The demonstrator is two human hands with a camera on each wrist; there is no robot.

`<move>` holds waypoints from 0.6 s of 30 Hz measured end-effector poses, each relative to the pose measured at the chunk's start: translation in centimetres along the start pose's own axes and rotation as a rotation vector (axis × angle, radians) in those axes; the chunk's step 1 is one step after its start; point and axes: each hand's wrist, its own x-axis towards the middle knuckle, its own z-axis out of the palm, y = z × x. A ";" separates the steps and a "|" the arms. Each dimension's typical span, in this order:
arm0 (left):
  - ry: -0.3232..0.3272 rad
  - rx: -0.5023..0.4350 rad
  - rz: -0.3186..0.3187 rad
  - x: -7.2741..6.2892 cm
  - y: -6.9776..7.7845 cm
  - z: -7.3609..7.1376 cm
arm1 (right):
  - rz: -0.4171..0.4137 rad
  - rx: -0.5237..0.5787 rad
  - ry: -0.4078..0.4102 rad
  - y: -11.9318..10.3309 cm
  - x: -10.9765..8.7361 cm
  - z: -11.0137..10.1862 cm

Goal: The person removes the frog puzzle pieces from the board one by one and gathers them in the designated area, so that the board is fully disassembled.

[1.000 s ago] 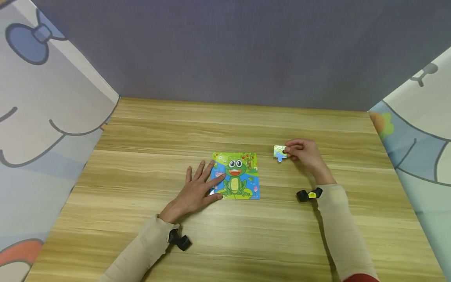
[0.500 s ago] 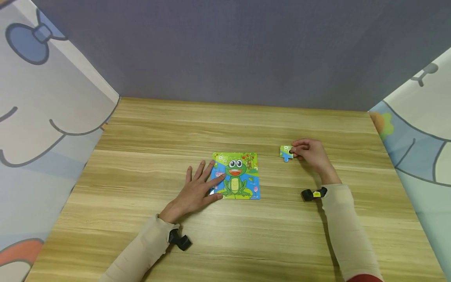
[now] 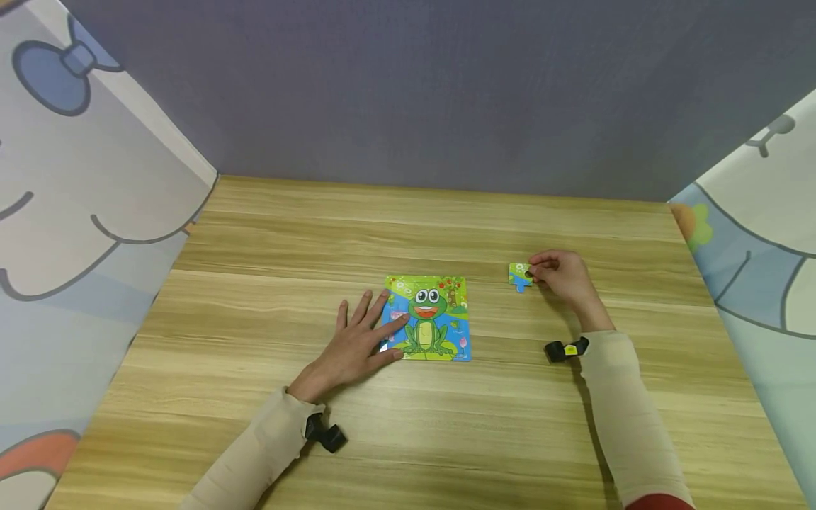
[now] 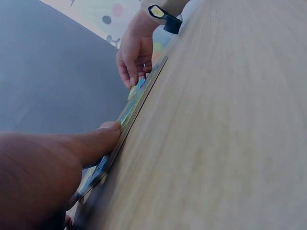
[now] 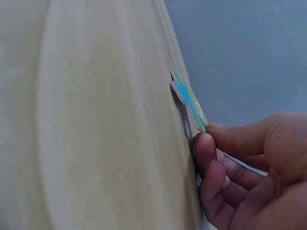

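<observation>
A square frog puzzle [image 3: 440,322] in green and blue lies flat on the table. My left hand [image 3: 349,354] rests on its left side with the fingers spread, the thumb at the lower left edge. To the right of the puzzle, my right hand [image 3: 564,280] pinches a puzzle piece [image 3: 519,273] between thumb and fingers. The piece is green above and blue below, with white flowers and a rounded tab pointing down. In the right wrist view the puzzle piece [image 5: 189,100] is seen nearly edge-on, close over the wood, with a shadow beside it.
The wooden table [image 3: 408,432] has a grey wall [image 3: 433,99] along its far edge. Side panels with cartoon drawings stand at the left [image 3: 115,177] and right. Each wrist carries a black camera mount, the left mount [image 3: 326,433] close over the table.
My right hand has moved a little to the right with the puzzle piece, mostly in the first half second. The left hand and the frog puzzle have stayed in place.
</observation>
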 end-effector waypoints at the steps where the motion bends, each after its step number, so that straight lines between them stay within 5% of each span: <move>1: -0.001 0.000 0.000 0.0 0.0 0.0 | -0.001 -0.008 0.002 0.0 0.0 0.0; 18: -0.007 0.008 -0.006 0.0 -0.1 0.0 | -0.013 -0.146 0.030 -0.7 -0.1 0.0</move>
